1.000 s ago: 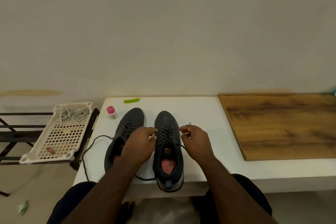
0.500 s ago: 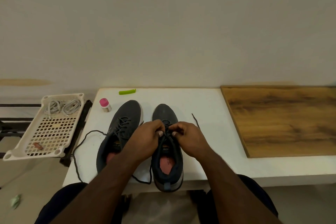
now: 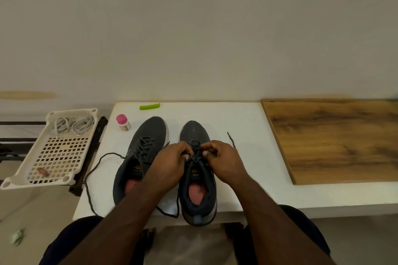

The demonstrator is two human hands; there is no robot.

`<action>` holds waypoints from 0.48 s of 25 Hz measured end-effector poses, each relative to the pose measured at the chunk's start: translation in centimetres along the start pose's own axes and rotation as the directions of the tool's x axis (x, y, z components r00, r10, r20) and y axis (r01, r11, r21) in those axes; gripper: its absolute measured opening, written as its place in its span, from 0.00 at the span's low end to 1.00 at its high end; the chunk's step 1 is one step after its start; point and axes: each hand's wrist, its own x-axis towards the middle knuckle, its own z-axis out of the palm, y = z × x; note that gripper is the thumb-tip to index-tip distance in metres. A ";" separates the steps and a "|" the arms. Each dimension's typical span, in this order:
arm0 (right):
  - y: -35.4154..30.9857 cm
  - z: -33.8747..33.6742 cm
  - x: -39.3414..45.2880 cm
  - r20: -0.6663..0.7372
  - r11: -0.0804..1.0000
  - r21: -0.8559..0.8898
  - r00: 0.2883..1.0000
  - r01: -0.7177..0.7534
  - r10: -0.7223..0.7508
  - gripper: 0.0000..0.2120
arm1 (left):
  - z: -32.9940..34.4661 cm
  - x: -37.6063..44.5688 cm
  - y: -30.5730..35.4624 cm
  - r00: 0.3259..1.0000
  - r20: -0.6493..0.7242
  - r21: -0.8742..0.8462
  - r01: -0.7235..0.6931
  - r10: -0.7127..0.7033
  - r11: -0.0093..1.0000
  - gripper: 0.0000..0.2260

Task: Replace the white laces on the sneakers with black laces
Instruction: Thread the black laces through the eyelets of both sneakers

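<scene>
Two dark grey sneakers stand side by side on the white table [image 3: 237, 118], toes pointing away from me. The left sneaker [image 3: 148, 135] carries a black lace whose loose end [image 3: 94, 170] trails off toward the table's left edge. Over the right sneaker [image 3: 195, 131], my left hand [image 3: 170, 163] and my right hand [image 3: 221, 161] meet at the eyelets, each pinching the black lace [image 3: 196, 150]. One free end [image 3: 230, 139] of that lace lies on the table to the right. Two coiled white laces [image 3: 72, 125] lie in the cream tray [image 3: 15, 178].
A small pink-capped bottle [image 3: 123, 122] and a green clip [image 3: 149, 106] sit at the table's far left. A wooden board [image 3: 336, 140] covers the right part. The perforated tray rests on a black rack [image 3: 90, 153] to the left. The wall stands right behind.
My hands came together over the right sneaker's eyelets, from apart on either side of it. The camera view shifted slightly; the sneakers stayed in place.
</scene>
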 end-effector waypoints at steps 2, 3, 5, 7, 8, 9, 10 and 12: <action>-0.2 0.1 0.2 -0.017 0.999 -0.048 1.000 0.017 -0.018 0.10 | 0.0 0.1 -0.1 1.000 0.005 -0.015 0.029 -0.029 0.999 0.09; -0.4 0.1 0.3 -0.021 0.995 -0.092 0.999 0.028 -0.030 0.10 | 0.0 0.3 -0.1 0.999 0.011 -0.011 0.043 -0.043 0.999 0.08; -0.9 0.1 0.6 -0.016 0.984 -0.174 0.999 0.035 -0.038 0.08 | 0.1 0.4 -0.4 0.997 0.015 -0.009 0.080 -0.080 0.997 0.08; -1.0 0.3 1.0 0.000 0.977 -0.209 0.999 0.031 -0.032 0.07 | 0.3 0.6 -0.8 0.990 -0.005 -0.053 0.140 -0.141 0.989 0.08; -1.0 0.4 1.1 0.003 0.975 -0.219 1.000 0.029 -0.029 0.06 | 0.4 0.7 -1.0 0.988 -0.020 -0.056 0.154 -0.155 0.986 0.08; -1.0 0.6 1.2 0.000 0.974 -0.227 1.000 0.024 -0.025 0.06 | 0.5 0.9 -1.1 0.989 -0.032 -0.030 0.140 -0.141 0.990 0.08; -1.0 0.7 1.3 -0.005 0.973 -0.231 1.000 0.019 -0.020 0.06 | 0.6 1.0 -1.3 0.993 -0.035 0.012 0.112 -0.112 0.994 0.09; -1.0 0.7 1.3 -0.012 0.977 -0.213 1.000 0.015 -0.018 0.06 | 0.6 1.3 -1.3 0.998 -0.029 0.066 0.064 -0.062 0.996 0.10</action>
